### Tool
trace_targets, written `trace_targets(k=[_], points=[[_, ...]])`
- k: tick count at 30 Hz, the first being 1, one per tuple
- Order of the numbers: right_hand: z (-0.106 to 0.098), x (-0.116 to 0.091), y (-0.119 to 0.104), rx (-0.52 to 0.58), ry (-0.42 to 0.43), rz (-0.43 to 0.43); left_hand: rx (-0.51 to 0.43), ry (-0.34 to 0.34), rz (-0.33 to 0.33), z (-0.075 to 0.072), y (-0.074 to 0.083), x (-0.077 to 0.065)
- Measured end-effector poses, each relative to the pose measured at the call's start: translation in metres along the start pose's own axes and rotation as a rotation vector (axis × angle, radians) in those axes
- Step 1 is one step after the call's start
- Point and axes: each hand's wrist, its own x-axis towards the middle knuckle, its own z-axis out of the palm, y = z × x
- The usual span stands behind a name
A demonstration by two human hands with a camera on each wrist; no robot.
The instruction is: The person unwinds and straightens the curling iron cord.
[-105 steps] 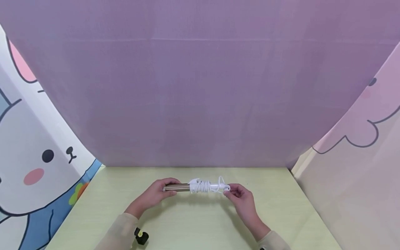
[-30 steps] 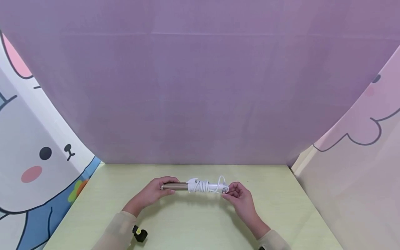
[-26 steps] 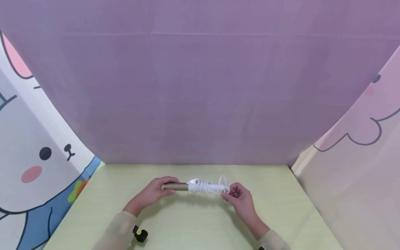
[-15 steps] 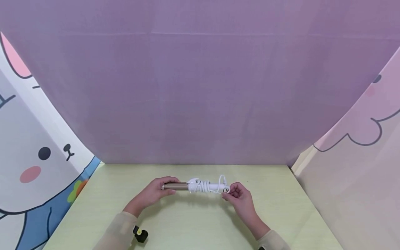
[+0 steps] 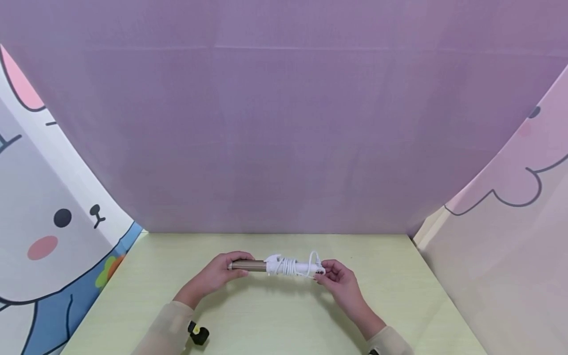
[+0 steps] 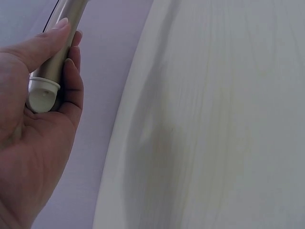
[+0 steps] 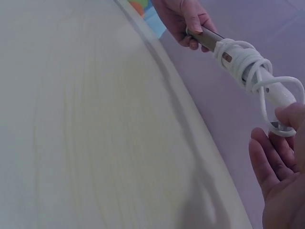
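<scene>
**Curling iron held level above table**

Viewing from the head camera, I see the left hand (image 5: 220,272) gripping the curling iron (image 5: 275,266) by its barrel and the right hand (image 5: 339,282) pinching its handle end. Only the right wrist view shows the cord (image 7: 245,61) coiled around it.

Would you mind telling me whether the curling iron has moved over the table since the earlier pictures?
No. The curling iron sits at the same spot relative to the table's back edge, with left hand and right hand at its ends.

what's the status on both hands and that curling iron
Left hand grips the curling iron by its metal barrel. Right hand pinches the white handle end. Cord wrapped round. Nothing in the way.
</scene>
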Motion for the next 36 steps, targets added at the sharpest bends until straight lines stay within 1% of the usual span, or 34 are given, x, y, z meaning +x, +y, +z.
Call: trace_targets(k=[6, 15, 23, 32, 36], points=[[-0.004, 0.001, -0.003, -0.012, -0.031, 0.030, 0.008, -0.002, -0.003, 0.001, 0.001, 0.000], [-0.007, 0.002, -0.006, -0.029, 0.017, 0.036, 0.008, -0.005, 0.004, 0.001, 0.004, 0.000], [-0.009, 0.004, -0.008, -0.052, 0.012, 0.036, 0.002, -0.005, -0.001, 0.002, 0.003, 0.001], [-0.009, 0.009, -0.011, -0.072, 0.024, 0.041, -0.044, -0.015, -0.004, 0.005, 0.003, 0.000], [-0.010, 0.011, -0.010, -0.085, 0.003, 0.045, -0.049, -0.015, -0.005, 0.005, 0.004, -0.001]])
